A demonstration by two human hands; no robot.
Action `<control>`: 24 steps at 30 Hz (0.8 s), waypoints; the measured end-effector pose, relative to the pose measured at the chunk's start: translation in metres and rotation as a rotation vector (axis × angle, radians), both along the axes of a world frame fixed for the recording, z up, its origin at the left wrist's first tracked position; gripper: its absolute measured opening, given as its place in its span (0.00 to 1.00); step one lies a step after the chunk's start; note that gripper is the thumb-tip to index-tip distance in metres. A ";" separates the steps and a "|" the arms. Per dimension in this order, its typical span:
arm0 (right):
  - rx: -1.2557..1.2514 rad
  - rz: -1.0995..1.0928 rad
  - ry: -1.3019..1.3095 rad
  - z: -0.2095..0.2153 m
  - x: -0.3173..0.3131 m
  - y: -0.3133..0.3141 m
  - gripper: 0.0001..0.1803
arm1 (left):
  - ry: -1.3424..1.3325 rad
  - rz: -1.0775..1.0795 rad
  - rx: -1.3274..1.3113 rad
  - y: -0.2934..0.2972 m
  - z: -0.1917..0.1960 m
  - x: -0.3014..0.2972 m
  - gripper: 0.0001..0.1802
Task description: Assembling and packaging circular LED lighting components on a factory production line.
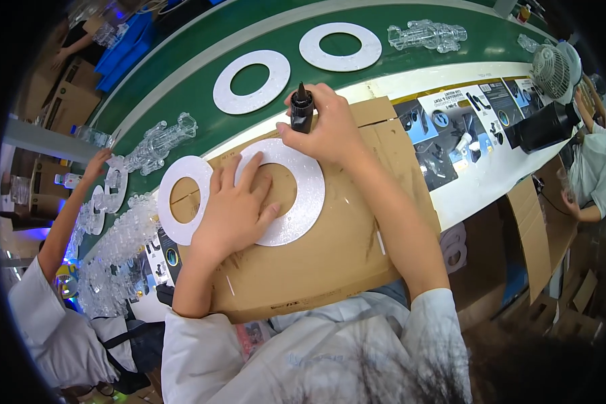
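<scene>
left hand (234, 205) flat, fingers spread, pressing ring (301, 195) onto cardboard (330, 249) | right hand (323, 128) closed around black bottle (301, 108), nozzle up, at ring's top edge | second ring (182, 198) just left, overlapped by first | two more rings on green belt (202, 114)

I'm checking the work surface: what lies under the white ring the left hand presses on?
Brown cardboard lies under the white ring and shows through its hole. The left hand covers the ring's left part, so what is beneath there is hidden.
</scene>
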State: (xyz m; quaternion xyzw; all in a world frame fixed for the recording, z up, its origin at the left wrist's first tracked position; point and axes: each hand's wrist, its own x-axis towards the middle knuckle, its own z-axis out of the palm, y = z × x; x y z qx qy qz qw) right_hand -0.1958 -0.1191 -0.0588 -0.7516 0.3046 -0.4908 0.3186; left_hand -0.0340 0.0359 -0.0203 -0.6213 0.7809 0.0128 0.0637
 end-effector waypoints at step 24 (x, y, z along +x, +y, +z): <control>0.065 0.033 0.077 -0.005 0.006 0.000 0.24 | 0.032 -0.018 -0.024 -0.002 0.004 0.006 0.27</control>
